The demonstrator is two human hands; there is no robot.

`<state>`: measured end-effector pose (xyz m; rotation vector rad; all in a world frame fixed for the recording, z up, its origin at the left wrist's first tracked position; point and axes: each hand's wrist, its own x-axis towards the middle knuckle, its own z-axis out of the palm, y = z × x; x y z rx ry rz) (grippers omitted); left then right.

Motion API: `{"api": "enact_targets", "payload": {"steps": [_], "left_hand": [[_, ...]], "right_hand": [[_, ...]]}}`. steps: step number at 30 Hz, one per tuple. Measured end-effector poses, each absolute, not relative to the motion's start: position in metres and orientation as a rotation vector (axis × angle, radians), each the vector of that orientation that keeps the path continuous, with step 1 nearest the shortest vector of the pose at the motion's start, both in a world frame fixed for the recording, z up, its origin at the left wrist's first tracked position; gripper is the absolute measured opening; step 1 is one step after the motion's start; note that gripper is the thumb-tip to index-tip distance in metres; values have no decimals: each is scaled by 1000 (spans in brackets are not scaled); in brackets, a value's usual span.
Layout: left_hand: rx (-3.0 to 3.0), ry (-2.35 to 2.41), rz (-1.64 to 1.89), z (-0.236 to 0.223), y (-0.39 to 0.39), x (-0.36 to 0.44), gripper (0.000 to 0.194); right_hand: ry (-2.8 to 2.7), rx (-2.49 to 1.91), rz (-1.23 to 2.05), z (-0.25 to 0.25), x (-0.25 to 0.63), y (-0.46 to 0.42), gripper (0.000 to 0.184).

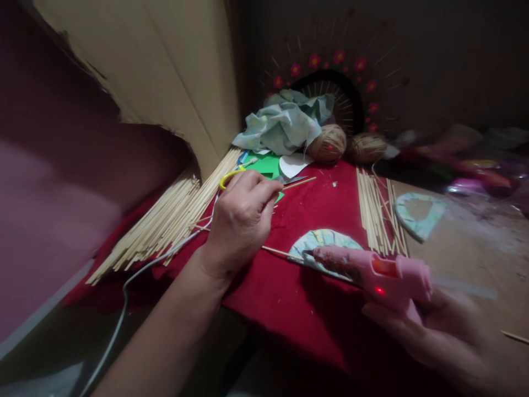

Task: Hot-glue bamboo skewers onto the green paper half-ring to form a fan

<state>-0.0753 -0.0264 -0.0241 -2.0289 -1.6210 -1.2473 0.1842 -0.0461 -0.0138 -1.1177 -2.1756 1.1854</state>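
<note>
My left hand [243, 212] is closed with its fingers pinched, and a thin wooden stick [300, 183] juts out to the right from its fingertips. My right hand [446, 325] is wrapped round the handle of a pink hot glue gun [386, 275] with a lit red light. The gun's darkened nozzle points left, over a curved piece covered in pale patterned fabric [326, 238]. Another stick [276, 251] runs from below my left hand to the left end of that piece. Yellow-handled scissors [227, 178] lie partly hidden behind my left hand.
Bundles of sticks lie left [152, 220] and right [374, 215] on the red cloth [289, 309]. Behind are crumpled fabric [281, 124], twine balls [328, 143] and green paper [264, 164]. A fabric-covered loop [424, 234] lies at right. A white cord [126, 292] crosses the left side.
</note>
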Motion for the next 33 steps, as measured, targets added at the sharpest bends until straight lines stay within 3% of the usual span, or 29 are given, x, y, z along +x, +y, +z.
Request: {"api": "enact_targets", "payload": {"steps": [19,33], "left_hand": [[-2107,-1595,-1185,-29,-24,-80,17],[-2119,-1608,-1153,-29,-24,-79,15]], "right_hand": [[-2089,-1110,1440,-12,189,-47,50],[-2252,-1174,1234,-7,187,-46,50]]}}
